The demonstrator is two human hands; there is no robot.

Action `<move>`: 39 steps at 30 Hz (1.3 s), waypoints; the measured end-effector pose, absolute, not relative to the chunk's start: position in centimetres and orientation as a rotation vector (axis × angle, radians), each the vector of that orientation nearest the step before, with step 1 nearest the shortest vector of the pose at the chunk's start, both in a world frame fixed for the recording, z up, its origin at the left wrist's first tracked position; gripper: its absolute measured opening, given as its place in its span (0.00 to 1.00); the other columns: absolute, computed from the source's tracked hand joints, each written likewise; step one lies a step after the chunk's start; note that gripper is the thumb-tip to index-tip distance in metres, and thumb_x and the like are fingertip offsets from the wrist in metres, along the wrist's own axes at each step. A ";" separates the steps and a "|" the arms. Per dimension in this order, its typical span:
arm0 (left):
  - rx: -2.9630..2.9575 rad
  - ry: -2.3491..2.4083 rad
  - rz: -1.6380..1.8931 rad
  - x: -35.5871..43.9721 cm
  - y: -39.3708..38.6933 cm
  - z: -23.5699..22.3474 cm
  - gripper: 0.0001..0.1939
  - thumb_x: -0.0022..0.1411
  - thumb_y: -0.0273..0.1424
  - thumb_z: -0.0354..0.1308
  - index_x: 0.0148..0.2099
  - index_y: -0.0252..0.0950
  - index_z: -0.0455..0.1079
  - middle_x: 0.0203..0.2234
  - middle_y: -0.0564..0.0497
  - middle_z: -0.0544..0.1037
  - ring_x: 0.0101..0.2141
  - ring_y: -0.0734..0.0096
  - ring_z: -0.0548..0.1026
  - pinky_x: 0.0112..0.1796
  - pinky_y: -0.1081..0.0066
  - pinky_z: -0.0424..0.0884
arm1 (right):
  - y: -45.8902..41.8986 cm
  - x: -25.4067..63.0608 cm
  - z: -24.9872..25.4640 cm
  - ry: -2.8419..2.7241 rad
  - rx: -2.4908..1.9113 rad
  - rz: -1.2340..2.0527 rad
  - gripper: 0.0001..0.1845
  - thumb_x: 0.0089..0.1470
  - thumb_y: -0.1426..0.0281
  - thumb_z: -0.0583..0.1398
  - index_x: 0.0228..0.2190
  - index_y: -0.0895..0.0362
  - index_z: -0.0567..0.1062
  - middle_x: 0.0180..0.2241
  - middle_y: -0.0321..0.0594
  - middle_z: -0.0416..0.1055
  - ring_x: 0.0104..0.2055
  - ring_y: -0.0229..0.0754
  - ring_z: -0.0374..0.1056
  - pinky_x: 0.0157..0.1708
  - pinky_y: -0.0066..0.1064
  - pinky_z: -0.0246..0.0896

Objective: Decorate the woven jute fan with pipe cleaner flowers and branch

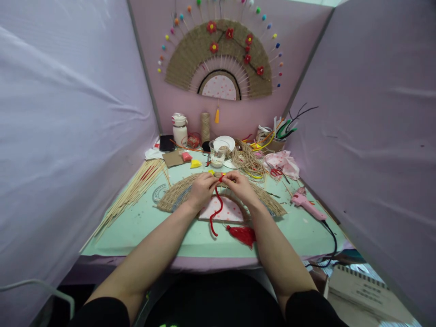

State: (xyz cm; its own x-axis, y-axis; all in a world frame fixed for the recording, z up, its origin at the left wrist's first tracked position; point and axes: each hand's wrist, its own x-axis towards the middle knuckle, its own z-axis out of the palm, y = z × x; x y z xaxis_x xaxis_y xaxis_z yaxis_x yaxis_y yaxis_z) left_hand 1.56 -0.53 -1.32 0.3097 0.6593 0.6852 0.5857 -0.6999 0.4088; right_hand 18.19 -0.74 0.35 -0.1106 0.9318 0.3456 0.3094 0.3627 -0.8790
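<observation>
A red pipe cleaner (217, 213) hangs down in a wavy line from between my hands. The fingertips of my left hand (203, 187) pinch its upper part. My right hand (237, 185) grips the same red piece close beside, fingers closed; the exact shape between the fingertips is hard to make out. Both hands are over a fan of woven twine (175, 194), which lies on the table and is partly hidden by them. Its inner half-circle (235, 213) is pale with pink spots. A red tassel (243, 235) lies at the fan's lower edge.
Thin wooden sticks (127, 195) lie at the left. A pink glue gun (308, 205) with a black cord is at the right, near red scissors (276, 172). Behind stand a plastic cup (217, 156), twine (248, 159) and a white bottle (180, 131). A finished-looking fan (185, 63) hangs on the back wall.
</observation>
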 end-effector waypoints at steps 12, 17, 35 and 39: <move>2.560 1.179 1.136 1.9 -0.8 -1.1 0.16 0.65 0.33 0.48 0.32 0.35 0.74 0.29 0.45 0.72 0.34 0.65 0.66 0.37 0.66 0.61 | -0.2 18.2 -0.7 -1.679 -1.151 0.779 0.08 0.48 0.67 0.60 0.21 0.57 0.74 0.31 0.40 0.71 0.38 0.42 0.64 0.43 0.34 0.57; 2.521 1.188 1.188 1.9 -0.6 -1.4 0.14 0.64 0.33 0.49 0.32 0.35 0.74 0.30 0.46 0.73 0.34 0.65 0.67 0.38 0.66 0.61 | 0.0 18.2 -0.9 -1.612 -1.148 0.852 0.08 0.47 0.66 0.60 0.23 0.58 0.75 0.32 0.40 0.72 0.38 0.41 0.65 0.43 0.35 0.57; 2.413 1.122 1.281 1.7 -0.4 -1.6 0.11 0.62 0.32 0.52 0.35 0.37 0.76 0.30 0.46 0.74 0.35 0.66 0.68 0.39 0.66 0.64 | 0.1 18.6 -0.9 -1.518 -1.097 1.113 0.16 0.46 0.57 0.61 0.24 0.59 0.74 0.28 0.38 0.72 0.29 0.36 0.63 0.28 0.28 0.57; 2.023 1.093 1.386 1.8 0.0 -1.3 0.08 0.58 0.33 0.57 0.34 0.35 0.76 0.28 0.48 0.75 0.32 0.68 0.70 0.37 0.68 0.65 | 0.2 18.8 -0.8 -1.407 -1.093 1.121 0.17 0.49 0.56 0.59 0.33 0.57 0.76 0.34 0.40 0.74 0.32 0.38 0.66 0.30 0.28 0.59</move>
State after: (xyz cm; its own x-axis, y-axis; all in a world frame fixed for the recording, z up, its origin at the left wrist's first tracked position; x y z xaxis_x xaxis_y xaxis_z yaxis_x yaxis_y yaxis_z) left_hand 1.81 -0.02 -1.25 0.1798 0.8100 0.5582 0.3544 -0.5827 0.7313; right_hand 18.77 0.16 -0.77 -0.1027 0.9820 0.1583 0.0654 0.1654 -0.9840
